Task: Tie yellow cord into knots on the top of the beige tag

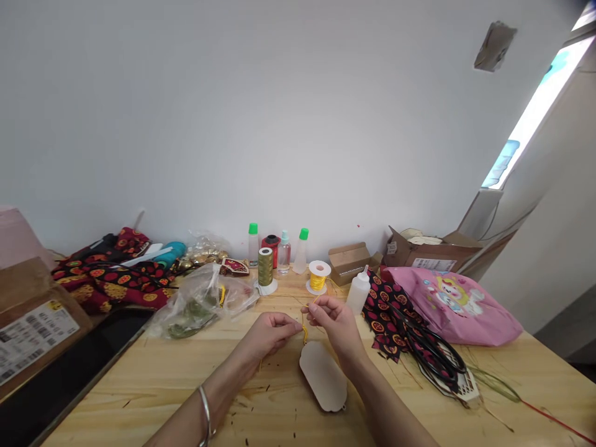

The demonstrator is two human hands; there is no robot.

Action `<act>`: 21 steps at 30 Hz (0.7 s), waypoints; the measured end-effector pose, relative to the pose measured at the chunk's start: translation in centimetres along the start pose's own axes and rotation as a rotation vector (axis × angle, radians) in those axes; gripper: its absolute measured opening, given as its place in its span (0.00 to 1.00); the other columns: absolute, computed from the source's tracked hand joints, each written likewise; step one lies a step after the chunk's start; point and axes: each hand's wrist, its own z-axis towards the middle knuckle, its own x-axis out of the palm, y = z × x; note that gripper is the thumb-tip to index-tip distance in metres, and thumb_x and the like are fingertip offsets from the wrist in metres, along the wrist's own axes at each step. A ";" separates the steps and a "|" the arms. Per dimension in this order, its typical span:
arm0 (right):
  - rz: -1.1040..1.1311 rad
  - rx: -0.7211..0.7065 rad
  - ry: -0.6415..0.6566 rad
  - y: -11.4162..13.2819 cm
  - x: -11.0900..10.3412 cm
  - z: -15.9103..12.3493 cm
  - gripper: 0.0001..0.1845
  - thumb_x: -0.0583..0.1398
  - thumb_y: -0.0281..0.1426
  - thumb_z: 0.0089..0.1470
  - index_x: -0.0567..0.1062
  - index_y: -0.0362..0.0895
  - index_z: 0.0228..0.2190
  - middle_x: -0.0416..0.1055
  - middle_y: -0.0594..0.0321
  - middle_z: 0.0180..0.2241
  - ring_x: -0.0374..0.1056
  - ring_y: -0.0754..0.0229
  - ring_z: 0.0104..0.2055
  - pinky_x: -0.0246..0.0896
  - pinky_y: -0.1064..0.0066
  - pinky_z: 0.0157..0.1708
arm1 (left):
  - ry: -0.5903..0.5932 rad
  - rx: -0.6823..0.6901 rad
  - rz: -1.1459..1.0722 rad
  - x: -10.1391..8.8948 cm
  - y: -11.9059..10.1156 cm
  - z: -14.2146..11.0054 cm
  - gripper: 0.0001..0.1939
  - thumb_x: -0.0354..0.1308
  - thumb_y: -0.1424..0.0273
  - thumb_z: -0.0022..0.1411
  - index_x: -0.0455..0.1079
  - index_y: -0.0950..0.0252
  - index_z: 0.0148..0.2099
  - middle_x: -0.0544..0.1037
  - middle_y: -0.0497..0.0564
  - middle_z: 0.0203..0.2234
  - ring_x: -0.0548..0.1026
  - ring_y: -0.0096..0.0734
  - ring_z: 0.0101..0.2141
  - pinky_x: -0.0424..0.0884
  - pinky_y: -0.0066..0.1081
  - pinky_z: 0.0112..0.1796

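Observation:
Between my two hands runs a thin yellow cord [305,333], knotted near the top of a flat wooden plaque with scalloped ends [323,376]. My left hand [274,332] pinches the cord between thumb and fingertips, just left of the knot. On the other side, my right hand [333,323] pinches a raised part of the same cord. The plaque lies on the wooden table below my hands, slightly tilted in direction. Behind them stands a white spool of yellow cord [319,277], with a strand trailing from it.
A white squeeze bottle [358,292] stands right of my right hand, beside patterned fabric [386,304], black-handled scissors [433,354] and a pink bag [456,304]. Green thread [265,267] and bottles line the back. Plastic bags [200,304] and a carton [37,329] are left.

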 end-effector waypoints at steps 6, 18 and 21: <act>-0.023 -0.050 0.109 -0.8 0.3 -0.1 0.08 0.61 0.33 0.37 0.69 0.42 0.20 0.70 0.63 0.23 0.67 0.62 0.31 0.59 0.73 0.30 | 0.068 0.025 -0.069 0.1 -0.3 -0.5 0.14 0.58 0.61 0.41 0.62 0.68 0.21 0.50 0.37 0.10 0.43 0.15 0.12 0.35 0.24 0.16; -0.368 -0.291 0.192 -1.4 0.0 -0.3 0.06 0.55 0.31 0.45 0.71 0.43 0.25 0.69 0.61 0.27 0.64 0.61 0.32 0.57 0.70 0.35 | -0.040 0.179 0.081 0.6 -0.6 -0.3 0.14 0.57 0.62 0.42 0.66 0.70 0.19 0.56 0.41 0.12 0.50 0.17 0.16 0.42 0.23 0.17; -0.468 -0.360 0.213 -1.3 0.2 -0.6 0.06 0.55 0.29 0.44 0.72 0.44 0.26 0.70 0.61 0.29 0.64 0.60 0.34 0.55 0.69 0.37 | -0.053 0.081 0.035 0.3 -0.1 -0.2 0.13 0.56 0.65 0.44 0.59 0.68 0.17 0.51 0.38 0.10 0.45 0.16 0.14 0.38 0.23 0.16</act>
